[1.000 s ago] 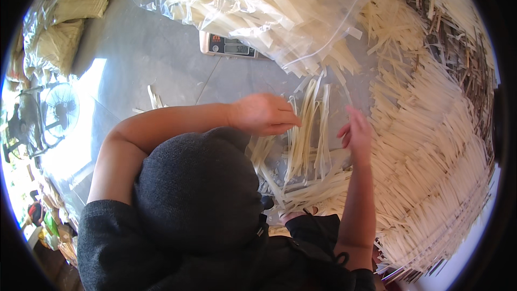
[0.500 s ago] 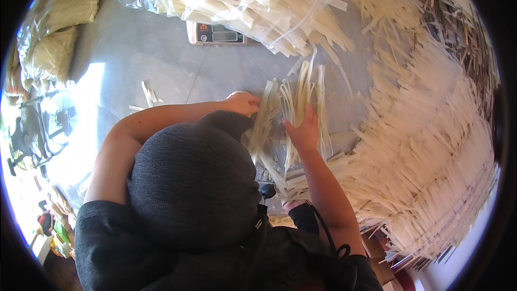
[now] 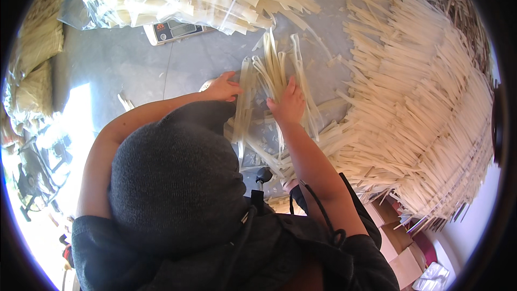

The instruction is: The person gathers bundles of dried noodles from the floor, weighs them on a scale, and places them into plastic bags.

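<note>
Looped bundles of pale cream, flat dried strips (image 3: 273,73) lie on the grey floor in front of me. My right hand (image 3: 290,105) rests over the middle bundle, thumb on its left and fingers stretched out on its right. On the left, my left hand (image 3: 222,87) has its fingers apart beside another bundle of strips (image 3: 245,89), with nothing visible in it. A further looped bundle (image 3: 299,67) lies to the right of the middle one. My dark hooded head covering hides the floor just below my left hand.
A clear plastic bag of strips (image 3: 161,0) lies at the far side, partly over a digital scale (image 3: 175,31). A large heap of strips (image 3: 409,102) fills the right. Cardboard boxes (image 3: 396,237) stand at the lower right; more bags (image 3: 35,86) are at far left.
The view has shifted, so the bag and scale appear further left and higher. My right hand stays at the middle bundle and my left hand beside the left one.
</note>
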`<state>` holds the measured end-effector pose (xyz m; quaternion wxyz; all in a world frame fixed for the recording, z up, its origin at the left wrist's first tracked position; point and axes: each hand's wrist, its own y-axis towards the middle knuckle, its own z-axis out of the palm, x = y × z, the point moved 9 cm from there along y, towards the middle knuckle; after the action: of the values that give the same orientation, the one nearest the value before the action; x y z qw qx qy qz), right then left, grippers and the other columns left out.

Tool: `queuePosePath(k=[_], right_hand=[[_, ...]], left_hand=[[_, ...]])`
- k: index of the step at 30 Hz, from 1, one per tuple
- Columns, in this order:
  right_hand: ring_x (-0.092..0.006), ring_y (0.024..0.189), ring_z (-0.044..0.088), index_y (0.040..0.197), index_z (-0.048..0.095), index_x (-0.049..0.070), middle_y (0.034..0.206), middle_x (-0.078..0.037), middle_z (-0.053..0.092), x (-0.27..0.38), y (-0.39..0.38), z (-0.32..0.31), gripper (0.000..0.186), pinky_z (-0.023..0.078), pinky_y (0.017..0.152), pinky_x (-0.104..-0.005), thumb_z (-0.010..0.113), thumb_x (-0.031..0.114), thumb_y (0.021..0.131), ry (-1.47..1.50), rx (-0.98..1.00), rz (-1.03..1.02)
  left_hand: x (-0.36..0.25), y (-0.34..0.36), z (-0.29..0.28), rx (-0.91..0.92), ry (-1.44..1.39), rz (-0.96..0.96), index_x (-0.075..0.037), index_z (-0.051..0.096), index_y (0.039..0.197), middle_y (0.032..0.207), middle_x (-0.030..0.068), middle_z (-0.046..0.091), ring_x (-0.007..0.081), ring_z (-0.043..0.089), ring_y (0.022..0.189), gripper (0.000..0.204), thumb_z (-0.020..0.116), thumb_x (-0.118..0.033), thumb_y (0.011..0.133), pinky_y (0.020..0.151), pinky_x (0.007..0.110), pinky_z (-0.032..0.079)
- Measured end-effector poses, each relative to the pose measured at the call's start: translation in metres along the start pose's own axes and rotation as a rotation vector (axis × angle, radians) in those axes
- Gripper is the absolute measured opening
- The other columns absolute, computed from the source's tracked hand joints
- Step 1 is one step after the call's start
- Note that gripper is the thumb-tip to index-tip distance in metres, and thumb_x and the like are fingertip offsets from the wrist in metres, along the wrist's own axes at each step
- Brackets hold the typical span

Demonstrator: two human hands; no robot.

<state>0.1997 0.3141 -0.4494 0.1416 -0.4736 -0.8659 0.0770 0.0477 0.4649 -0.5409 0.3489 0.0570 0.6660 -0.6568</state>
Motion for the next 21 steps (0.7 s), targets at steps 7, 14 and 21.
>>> queuePosePath(k=[7, 14, 21], right_hand=[[-0.0272, 0.085, 0.065, 0.115, 0.057, 0.002, 0.089, -0.010, 0.067, -0.008, 0.000, 0.034, 0.046, 0.050, 0.079, -0.0396, 0.071, 0.020, 0.074, 0.656, 0.452, 0.107], [-0.0166, 0.094, 0.061, 0.110, 0.059, 0.000, 0.095, -0.007, 0.066, 0.080, -0.060, -0.039, 0.036, 0.050, 0.080, -0.0313, 0.069, 0.018, 0.080, 1.358, 0.930, -0.011], [-0.0168, 0.100, 0.061, 0.118, 0.061, 0.003, 0.113, -0.008, 0.064, -0.017, 0.005, -0.124, 0.040, 0.047, 0.085, -0.0308, 0.062, 0.030, 0.089, 1.015, 0.733, 0.143]], left_hand=[[-0.062, -0.020, 0.010, 0.018, 0.271, 0.159, -0.003, 0.035, 0.139, 0.125, 0.0179, 0.049, 0.0212, 0.061, 0.095, 0.081, 0.073, -0.037, 0.077, 0.076, 0.030, 0.053], [-0.103, -0.090, 0.107, 0.819, -0.191, 0.033, 0.000, 0.058, 0.119, 0.109, 0.0111, 0.061, 0.0174, 0.060, 0.099, 0.046, 0.068, -0.031, 0.086, 0.090, 0.032, 0.046], [-0.129, -0.117, 0.111, 0.798, -0.072, 0.116, -0.003, 0.065, 0.111, 0.099, 0.0051, 0.067, 0.0170, 0.063, 0.095, 0.036, 0.071, -0.024, 0.082, 0.090, 0.031, 0.046]])
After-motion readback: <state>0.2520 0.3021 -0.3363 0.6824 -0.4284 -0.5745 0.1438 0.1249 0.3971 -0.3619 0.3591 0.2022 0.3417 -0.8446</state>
